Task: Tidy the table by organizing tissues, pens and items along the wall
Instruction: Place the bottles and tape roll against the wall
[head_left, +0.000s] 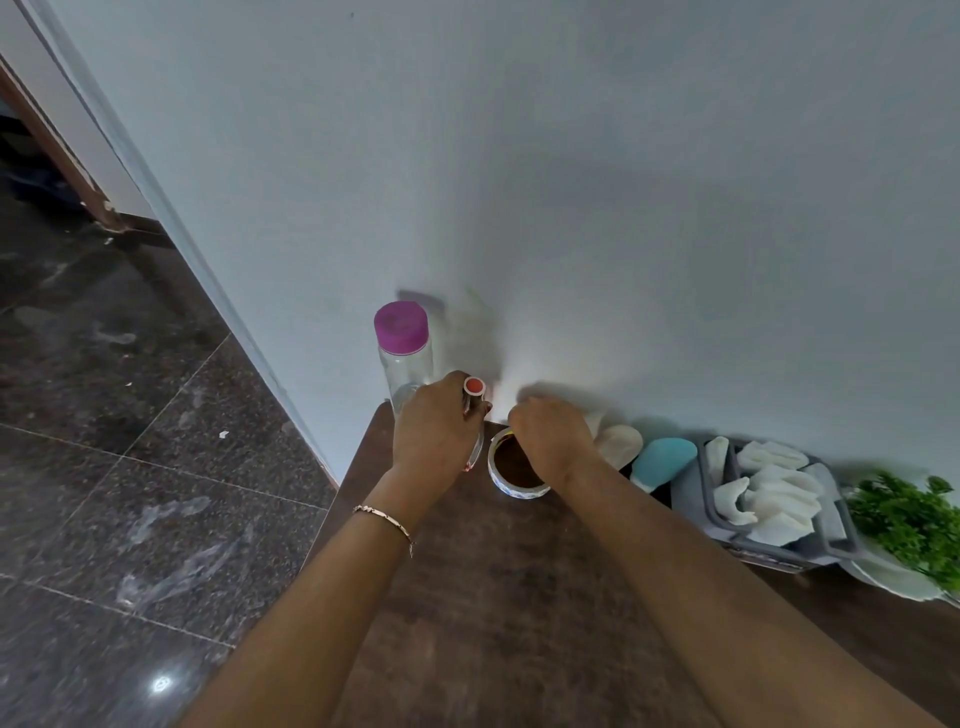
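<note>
Nearly done, it seems: tissues (774, 493) lie in the tray (691, 501) by the wall (571, 208), left hand (431, 428) grips a pen (474, 387) not yet placed, right hand (550, 436) curls over the tape (519, 487), grasp unclear

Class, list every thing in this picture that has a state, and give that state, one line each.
Bottle: upright, purple cap on.
Pen: upright, red end up, gripped by the left hand.
Tape roll: lying flat, hole up.
Right hand: fingers curled over the tape roll's far rim; grip hidden.
Grey tray: full of white tissues.
</note>
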